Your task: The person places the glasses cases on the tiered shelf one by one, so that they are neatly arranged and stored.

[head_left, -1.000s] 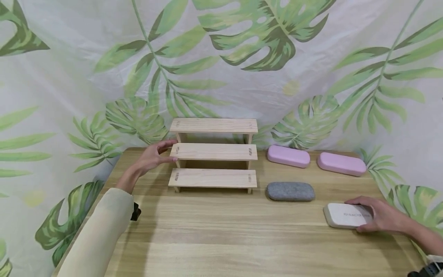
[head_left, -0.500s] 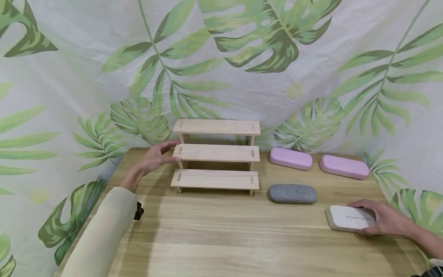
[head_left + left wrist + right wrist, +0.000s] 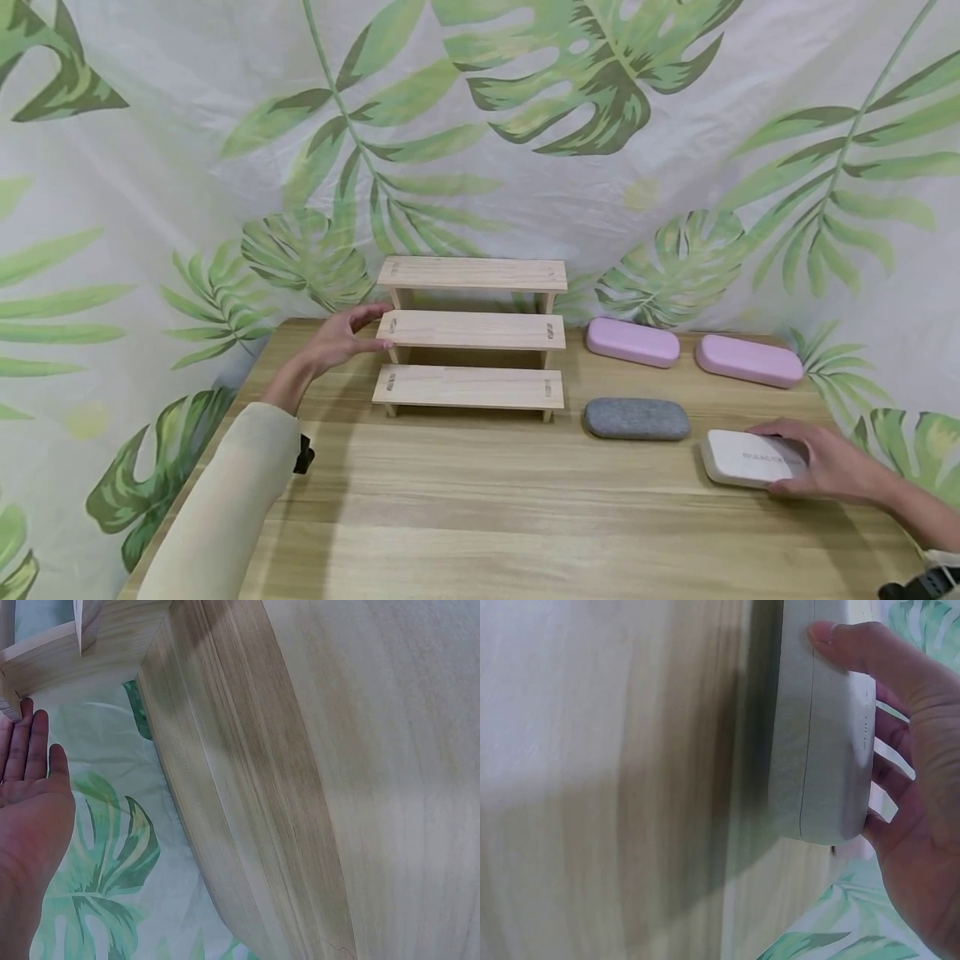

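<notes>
The white case [image 3: 729, 458] was gripped by the right hand [image 3: 831, 467] at its right end, the thumb being pressed to the near side at the seam (shown best from the right wrist) and the fingers being set along the far side. The case was held over the right part of the counter [image 3: 480, 508]; whether its underside was touching the wood or was raised just off it could not be told. By the left hand [image 3: 336, 343] nothing was enclosed: its fingers were stretched straight and parted from the thumb, and the left end of the middle tier of the wooden stand [image 3: 476, 330] was spanned between them, seemingly with a light touch. Farther out, the grey case [image 3: 636, 418] was seen lying between the stand and the white case, a little farther back than the latter, with the left lilac case [image 3: 632, 342] and the right lilac case [image 3: 748, 360] set behind it, near the leafy cloth [image 3: 555, 200]. The step in hand was judged to be the handling of the white case while the stand was steadied. For the next move, an even grip and clearance from the grey case were judged to be needed, with no push being put on the stand.
</notes>
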The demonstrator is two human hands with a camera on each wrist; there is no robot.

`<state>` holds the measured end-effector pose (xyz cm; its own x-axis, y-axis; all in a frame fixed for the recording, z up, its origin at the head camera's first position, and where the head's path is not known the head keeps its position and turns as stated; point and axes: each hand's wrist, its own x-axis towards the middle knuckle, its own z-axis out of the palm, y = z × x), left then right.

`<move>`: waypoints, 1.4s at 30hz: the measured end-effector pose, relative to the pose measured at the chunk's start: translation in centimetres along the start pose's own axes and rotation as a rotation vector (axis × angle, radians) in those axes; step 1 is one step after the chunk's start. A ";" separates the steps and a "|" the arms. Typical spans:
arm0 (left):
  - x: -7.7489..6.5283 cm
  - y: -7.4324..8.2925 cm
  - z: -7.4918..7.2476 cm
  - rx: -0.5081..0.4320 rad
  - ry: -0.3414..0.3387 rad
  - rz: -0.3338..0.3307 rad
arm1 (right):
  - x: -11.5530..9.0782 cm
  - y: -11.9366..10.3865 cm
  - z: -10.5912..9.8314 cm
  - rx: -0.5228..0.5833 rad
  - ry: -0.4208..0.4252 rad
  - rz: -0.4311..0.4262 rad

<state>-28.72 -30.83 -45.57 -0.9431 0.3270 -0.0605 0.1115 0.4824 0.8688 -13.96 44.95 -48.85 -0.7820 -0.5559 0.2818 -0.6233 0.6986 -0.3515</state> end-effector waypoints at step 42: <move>0.1 -0.1 0.0 0.030 0.004 0.002 | 8.1 -3.5 -1.7 -0.040 0.071 -0.066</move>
<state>-28.85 -30.82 -45.63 -0.9440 0.3251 -0.0571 0.1226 0.5058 0.8539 -18.13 38.77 -43.81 -0.7366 -0.5686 0.3662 -0.6714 0.6798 -0.2950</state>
